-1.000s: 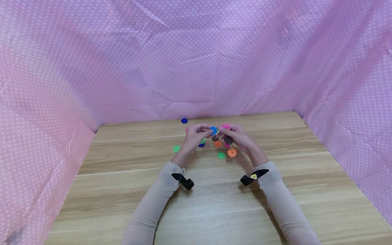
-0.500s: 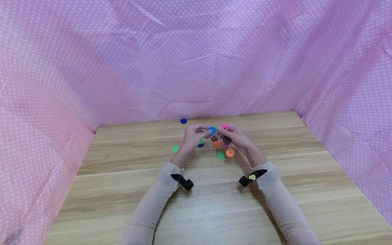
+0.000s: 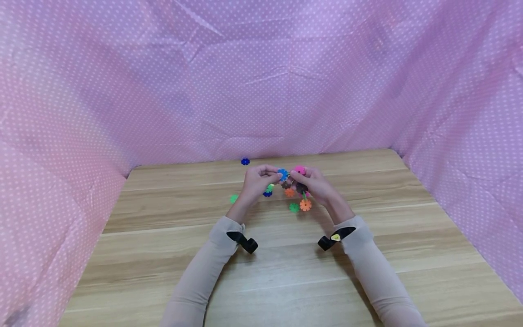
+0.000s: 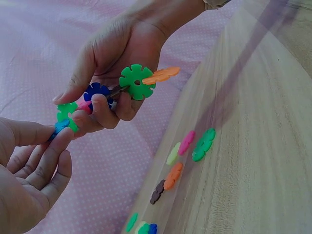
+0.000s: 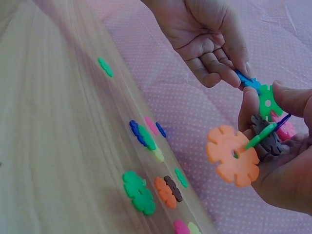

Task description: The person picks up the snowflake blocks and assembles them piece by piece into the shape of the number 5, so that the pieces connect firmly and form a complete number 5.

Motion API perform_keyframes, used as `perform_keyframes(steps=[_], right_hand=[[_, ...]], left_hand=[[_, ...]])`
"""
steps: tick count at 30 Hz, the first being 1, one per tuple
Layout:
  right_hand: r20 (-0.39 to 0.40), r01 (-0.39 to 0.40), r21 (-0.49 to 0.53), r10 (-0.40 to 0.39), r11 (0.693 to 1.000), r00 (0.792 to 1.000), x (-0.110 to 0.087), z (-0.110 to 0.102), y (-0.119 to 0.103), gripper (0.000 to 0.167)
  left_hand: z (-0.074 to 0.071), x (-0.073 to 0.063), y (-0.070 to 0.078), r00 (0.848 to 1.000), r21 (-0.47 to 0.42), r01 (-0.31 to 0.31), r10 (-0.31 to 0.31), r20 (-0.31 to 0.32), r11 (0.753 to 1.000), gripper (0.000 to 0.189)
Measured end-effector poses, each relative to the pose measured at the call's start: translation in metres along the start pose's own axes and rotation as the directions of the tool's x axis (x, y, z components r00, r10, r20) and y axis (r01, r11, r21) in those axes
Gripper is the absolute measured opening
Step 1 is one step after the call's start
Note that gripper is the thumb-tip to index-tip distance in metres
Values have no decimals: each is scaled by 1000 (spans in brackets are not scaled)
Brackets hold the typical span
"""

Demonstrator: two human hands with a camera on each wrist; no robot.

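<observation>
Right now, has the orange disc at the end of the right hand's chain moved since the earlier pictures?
Yes, slightly: in the head view, the orange disc has shifted left, closer to the green disc lying on the table.

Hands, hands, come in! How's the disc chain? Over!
Left hand pinches blue disc. Right hand holds disc chain. Loose discs on table, apparently not blocking.

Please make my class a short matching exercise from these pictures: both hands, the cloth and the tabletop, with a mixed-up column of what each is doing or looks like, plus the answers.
Column one
1. left hand
2. cloth
3. right hand
4. tabletop

Column two
A. wood-grained
B. holds several linked discs
C. pinches a blue disc
D. pinkish with pale dots

Pairs: 1-C, 2-D, 3-B, 4-A
</observation>
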State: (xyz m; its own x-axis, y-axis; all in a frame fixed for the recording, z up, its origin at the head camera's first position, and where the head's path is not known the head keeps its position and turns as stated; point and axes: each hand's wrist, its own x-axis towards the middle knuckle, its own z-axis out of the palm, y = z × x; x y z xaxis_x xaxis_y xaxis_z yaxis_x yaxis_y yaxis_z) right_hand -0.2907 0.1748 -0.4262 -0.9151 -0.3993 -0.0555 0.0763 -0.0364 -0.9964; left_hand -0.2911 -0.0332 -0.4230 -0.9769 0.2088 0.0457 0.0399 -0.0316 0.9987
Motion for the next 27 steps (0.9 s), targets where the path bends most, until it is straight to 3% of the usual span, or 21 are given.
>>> perform_keyframes(steps=[8,15,27], right_hand=[[5,20,9,-20,1000,1000,0,3,0,19],[1,-16,-55,16,998,1000,-2,-1,-3,18],[-14,-30,-63,29,998,999,-1,-2,-3,32]], left_hand=[[0,1,-1,1000,24,-10,10,2,1000,13],[-1,2,-4,1000,24,-23,23,19,999,16],[-2,2,-9,997,-17,-13,14,79,1000,23]])
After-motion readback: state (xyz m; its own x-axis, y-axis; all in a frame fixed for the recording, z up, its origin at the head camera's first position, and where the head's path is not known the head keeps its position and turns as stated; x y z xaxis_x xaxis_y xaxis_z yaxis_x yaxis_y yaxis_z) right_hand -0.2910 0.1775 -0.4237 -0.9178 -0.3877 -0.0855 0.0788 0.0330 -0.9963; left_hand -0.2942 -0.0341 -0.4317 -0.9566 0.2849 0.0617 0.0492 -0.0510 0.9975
